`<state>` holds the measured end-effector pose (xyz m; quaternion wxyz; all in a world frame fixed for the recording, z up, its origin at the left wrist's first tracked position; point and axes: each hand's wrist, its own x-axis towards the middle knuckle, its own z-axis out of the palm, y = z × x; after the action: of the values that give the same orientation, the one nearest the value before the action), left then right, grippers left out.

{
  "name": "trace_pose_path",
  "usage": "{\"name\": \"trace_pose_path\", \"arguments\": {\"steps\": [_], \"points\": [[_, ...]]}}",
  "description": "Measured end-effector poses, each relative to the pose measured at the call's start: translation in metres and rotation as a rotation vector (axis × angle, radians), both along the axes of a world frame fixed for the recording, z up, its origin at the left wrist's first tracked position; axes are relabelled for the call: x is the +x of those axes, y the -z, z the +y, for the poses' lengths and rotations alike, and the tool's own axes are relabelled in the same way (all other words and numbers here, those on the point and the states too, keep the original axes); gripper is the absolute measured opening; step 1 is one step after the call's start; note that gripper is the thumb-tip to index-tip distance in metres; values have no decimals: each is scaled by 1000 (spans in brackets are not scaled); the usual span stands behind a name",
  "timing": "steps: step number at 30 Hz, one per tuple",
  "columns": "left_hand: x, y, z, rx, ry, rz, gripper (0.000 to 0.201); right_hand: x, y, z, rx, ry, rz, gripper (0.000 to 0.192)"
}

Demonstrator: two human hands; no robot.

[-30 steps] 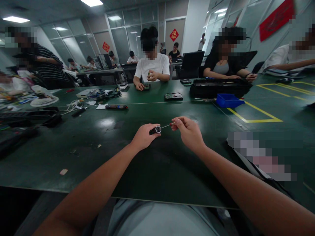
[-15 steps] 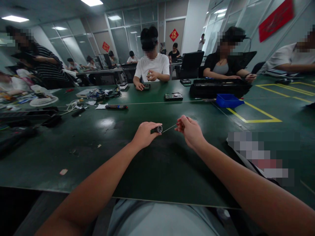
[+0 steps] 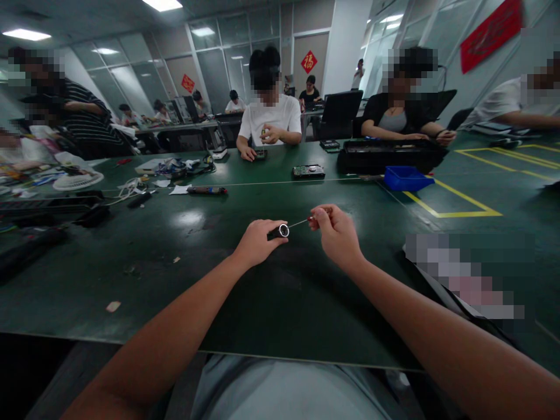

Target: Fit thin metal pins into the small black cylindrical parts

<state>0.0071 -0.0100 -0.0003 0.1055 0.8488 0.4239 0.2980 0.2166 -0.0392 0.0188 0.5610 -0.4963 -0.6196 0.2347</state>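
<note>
Between the thumb and fingers of my left hand (image 3: 257, 244) is a short black cylinder with a bright ring at its open end, which looks like a flashlight head (image 3: 280, 231). My right hand (image 3: 339, 230) is closed on the reddish handle of a thin screwdriver (image 3: 300, 223). Its metal shaft points left, and the tip is at the cylinder's ringed end; whether it touches or goes inside I cannot tell. Both hands are above the green table (image 3: 262, 303).
A blue tray (image 3: 406, 178) and a black case (image 3: 391, 156) stand at the back right. An opened hard drive (image 3: 308, 171) lies ahead, a pen-like tool (image 3: 207, 190) to its left. Cables (image 3: 181, 166) are heaped at the back left. Co-workers sit opposite.
My right hand has shifted slightly, and the screwdriver lies flatter, its tip higher at the cylinder's ring. The ring faces me a little more and looks brighter. My left hand has barely moved.
</note>
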Motion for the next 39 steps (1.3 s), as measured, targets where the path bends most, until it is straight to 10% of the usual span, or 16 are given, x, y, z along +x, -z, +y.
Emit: {"name": "trace_pose_path", "arguments": {"steps": [39], "points": [[-3, 2, 4, -8, 30, -2, 38, 3, -5, -9, 104, -39, -191, 21]]}}
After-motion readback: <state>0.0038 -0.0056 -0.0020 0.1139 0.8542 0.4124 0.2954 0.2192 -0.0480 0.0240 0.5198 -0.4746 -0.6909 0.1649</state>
